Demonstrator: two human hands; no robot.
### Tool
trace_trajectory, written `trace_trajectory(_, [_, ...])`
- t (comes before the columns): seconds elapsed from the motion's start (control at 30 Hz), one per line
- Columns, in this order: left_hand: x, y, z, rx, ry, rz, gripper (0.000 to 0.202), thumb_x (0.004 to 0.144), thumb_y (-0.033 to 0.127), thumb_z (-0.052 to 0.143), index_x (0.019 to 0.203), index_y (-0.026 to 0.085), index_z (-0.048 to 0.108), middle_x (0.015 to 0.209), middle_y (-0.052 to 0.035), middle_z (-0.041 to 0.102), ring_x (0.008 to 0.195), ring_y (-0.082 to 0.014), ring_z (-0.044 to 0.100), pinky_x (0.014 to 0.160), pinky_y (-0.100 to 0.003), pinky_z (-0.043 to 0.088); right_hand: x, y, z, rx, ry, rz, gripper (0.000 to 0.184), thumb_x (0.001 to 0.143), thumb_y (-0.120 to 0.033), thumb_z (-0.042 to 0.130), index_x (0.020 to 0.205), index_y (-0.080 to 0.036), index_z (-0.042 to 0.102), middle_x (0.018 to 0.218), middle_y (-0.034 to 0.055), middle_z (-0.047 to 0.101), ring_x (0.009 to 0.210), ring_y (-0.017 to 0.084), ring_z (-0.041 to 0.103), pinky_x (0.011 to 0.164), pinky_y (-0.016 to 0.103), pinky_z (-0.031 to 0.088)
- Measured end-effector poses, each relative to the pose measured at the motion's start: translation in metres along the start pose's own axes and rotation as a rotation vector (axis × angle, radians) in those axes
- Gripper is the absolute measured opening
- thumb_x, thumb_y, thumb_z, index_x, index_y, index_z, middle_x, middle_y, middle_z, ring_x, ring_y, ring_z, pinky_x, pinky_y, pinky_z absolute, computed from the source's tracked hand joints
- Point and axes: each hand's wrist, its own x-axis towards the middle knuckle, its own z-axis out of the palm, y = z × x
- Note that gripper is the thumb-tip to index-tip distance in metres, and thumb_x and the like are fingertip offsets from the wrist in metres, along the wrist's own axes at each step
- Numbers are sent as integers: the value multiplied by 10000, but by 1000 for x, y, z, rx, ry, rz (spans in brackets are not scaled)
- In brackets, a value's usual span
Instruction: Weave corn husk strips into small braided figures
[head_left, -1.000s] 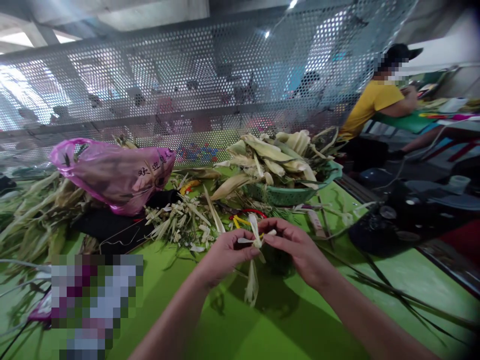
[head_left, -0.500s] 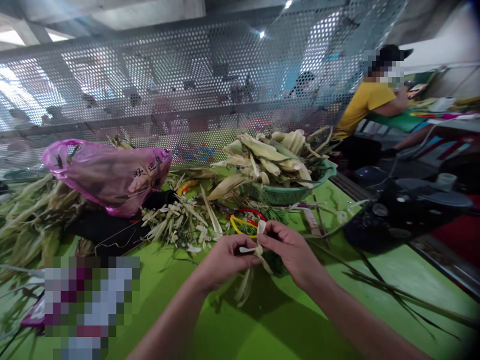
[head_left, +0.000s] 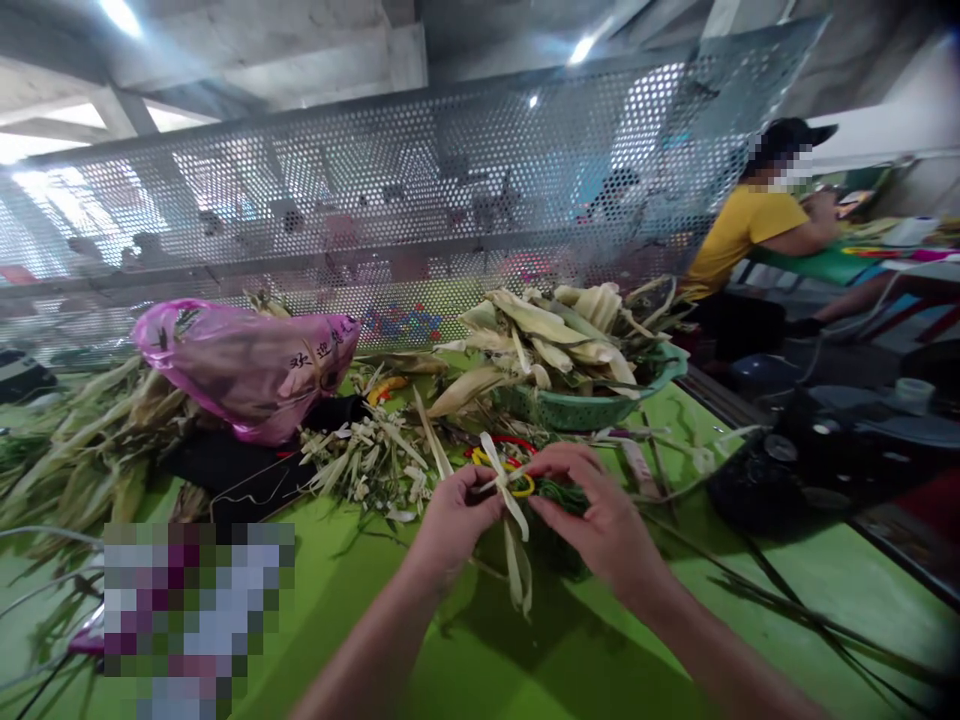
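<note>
Between my hands is a small cross of pale corn husk strips point(head_left: 501, 482), knotted at its middle, its ends sticking out several ways. My left hand point(head_left: 459, 515) is closed, pinching the left side of this cross between thumb and forefinger. My right hand point(head_left: 589, 505) is just right of it, thumb and forefinger apart, fingertips close to the right end; whether they touch it I cannot tell. Below the knot a longer piece of husk point(head_left: 517, 575) hangs or lies over the green table. Behind the cross are yellow-handled point(head_left: 523, 485) and red loops, partly covered.
A green basket point(head_left: 577, 408) heaped with dry husks stands behind my hands. Cut husk scraps point(head_left: 367, 455), a pink plastic bag point(head_left: 247, 365) and more husks point(head_left: 97, 440) are to the left. At right are a black object point(head_left: 757, 485) and long dark leaves point(head_left: 795, 600). A person in yellow point(head_left: 739, 235) sits beyond.
My right hand has moved away from the knot and its thumb and forefinger have parted. The husk cross now shows spread out, still pinched by my left hand. The view has shifted slightly.
</note>
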Motion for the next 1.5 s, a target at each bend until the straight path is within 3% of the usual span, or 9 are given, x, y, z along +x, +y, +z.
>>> trace_trajectory(0.1, [0, 1, 1, 50, 12, -4, 367, 587, 368, 815, 806, 138, 631, 752, -10, 600, 686, -118, 514, 666, -232, 381, -2, -5, 1, -94, -80, -137, 185, 810, -173, 618, 949, -282, 672, 1026, 73, 614, 1051, 260, 542, 910, 412, 434])
trace_trajectory(0.27, [1, -4, 1, 127, 37, 33, 317, 607, 330, 794, 795, 147, 616, 720, 7, 566, 649, -106, 478, 627, -225, 357, -2, -6, 2, -118, -121, -168, 114, 836, -209, 613, 875, -280, 694, 912, 59, 659, 947, 254, 578, 833, 400, 456])
trace_trajectory(0.6, [-2, -6, 5, 249, -73, 133, 128, 698, 158, 637, 825, 156, 614, 771, -13, 572, 732, -135, 498, 699, -240, 378, -4, -3, 4, -48, -14, 50, 68, 845, -243, 597, 784, -216, 582, 807, 29, 562, 789, 200, 541, 728, 317, 434])
trace_trajectory(0.73, [-8, 1, 8, 261, -146, 105, 165, 750, 272, 647, 854, 151, 604, 776, -13, 556, 717, -132, 480, 679, -241, 378, -5, -4, 3, -15, -10, 98, 52, 852, -251, 595, 815, -217, 582, 807, 23, 575, 777, 192, 544, 727, 307, 432])
trace_trajectory(0.83, [-9, 2, 8, 250, -137, 98, 209, 785, 348, 628, 836, 147, 601, 753, -6, 540, 693, -124, 462, 662, -238, 365, -5, -6, 5, 48, -16, 145, 64, 856, -275, 591, 833, -216, 580, 795, 17, 582, 757, 182, 544, 721, 296, 433])
trace_trajectory(1.07, [-6, -3, 6, 198, -131, 111, 183, 795, 329, 615, 819, 148, 612, 721, 1, 516, 672, -114, 432, 650, -242, 346, -2, -5, 4, 147, -61, 273, 178, 825, -367, 628, 889, -208, 578, 783, 8, 584, 716, 169, 549, 646, 270, 448])
trace_trajectory(1.33, [-6, -3, 9, 235, -43, 148, 93, 768, 243, 589, 739, 156, 594, 714, 5, 537, 710, -126, 455, 688, -249, 351, -5, -2, 6, -5, -31, 98, 129, 818, -335, 638, 825, -207, 653, 870, 52, 642, 844, 218, 592, 786, 322, 456])
trace_trajectory(1.5, [-4, -9, 8, 185, -27, 101, 176, 741, 290, 655, 852, 158, 620, 712, 7, 560, 671, -116, 471, 650, -241, 357, -5, -1, 3, 28, 0, 169, 133, 822, -333, 635, 792, -203, 639, 788, 26, 627, 770, 196, 566, 741, 302, 430])
